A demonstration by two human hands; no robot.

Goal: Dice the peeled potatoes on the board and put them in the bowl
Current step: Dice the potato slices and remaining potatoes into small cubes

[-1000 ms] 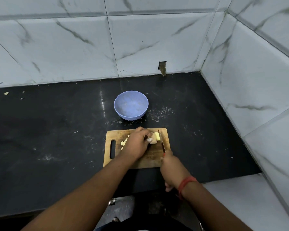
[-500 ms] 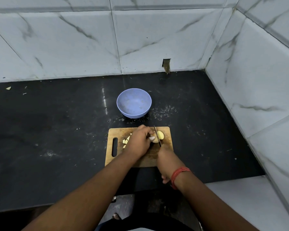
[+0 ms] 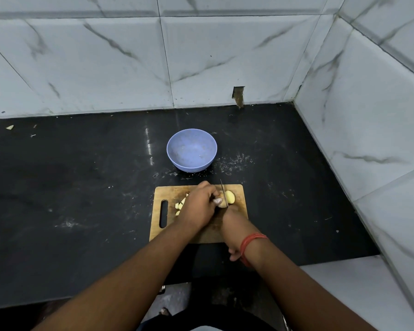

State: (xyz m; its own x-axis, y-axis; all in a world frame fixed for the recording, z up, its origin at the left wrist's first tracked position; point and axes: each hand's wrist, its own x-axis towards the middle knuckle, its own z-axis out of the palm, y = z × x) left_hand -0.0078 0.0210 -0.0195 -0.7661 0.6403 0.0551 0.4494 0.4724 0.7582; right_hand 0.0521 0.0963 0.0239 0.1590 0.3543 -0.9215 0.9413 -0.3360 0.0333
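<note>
Head view: the step in hand is dicing, and no piece has reached the bowl (image 3: pixel 191 149), which stands behind the board (image 3: pixel 198 212) on the black counter (image 3: pixel 81 187). My left hand (image 3: pixel 200 206) lies over the board with fingers curled, pinning the potato (image 3: pixel 226 199) at its near end; the fingertips sit just beside the blade. My right hand (image 3: pixel 234 225) is wrapped round the handle of the knife (image 3: pixel 223 192), the blade standing edge-down across the potato, tip pointing toward the bowl. Cut cubes (image 3: pixel 180 204) lie on the board to the left, partly hidden under my left hand. Both forearms reach in from the near edge, the right wrist bent downward. The next move, in my judgement, calls for a straight downward press, with the left fingertips drawn back from the blade.
</note>
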